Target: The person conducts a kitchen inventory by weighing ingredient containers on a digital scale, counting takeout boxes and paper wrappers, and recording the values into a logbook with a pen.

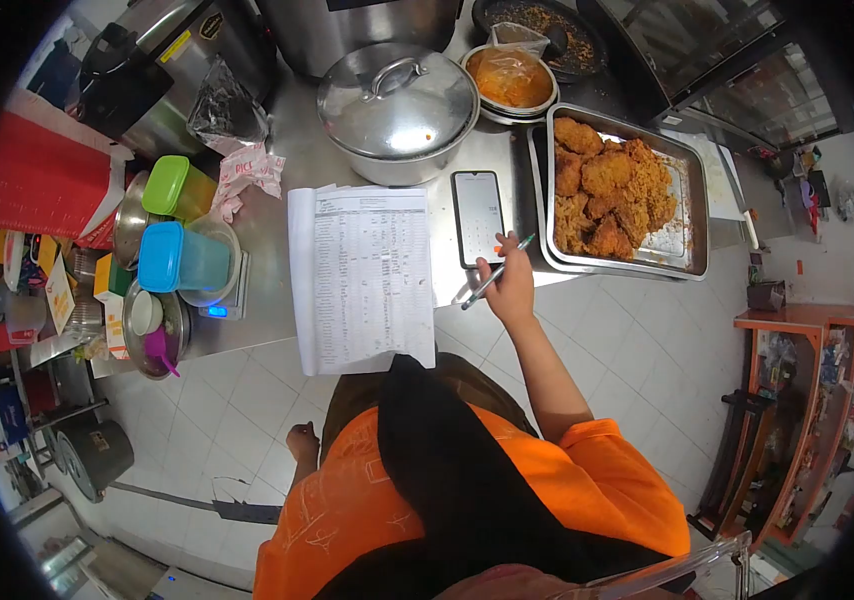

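Note:
My right hand (509,285) holds a pen (487,284) while a finger reaches over the lower part of a smartphone (478,215). The phone lies face up on the steel table, and its screen looks like a calculator. Left of the phone, a stack of printed sheets (359,280) with a table of rows and handwritten marks lies on the table, its lower end past the front edge. My left hand (303,441) hangs low beside my body, away from the table. Its fingers are curled in, with nothing seen in them.
A tray of fried chicken (692,235) stands at the right, with a bowl of orange food (510,80) behind it. A lidded pot (399,110) is behind the papers. At the left are a digital scale (230,300), a blue container (182,258) and a green container (175,186).

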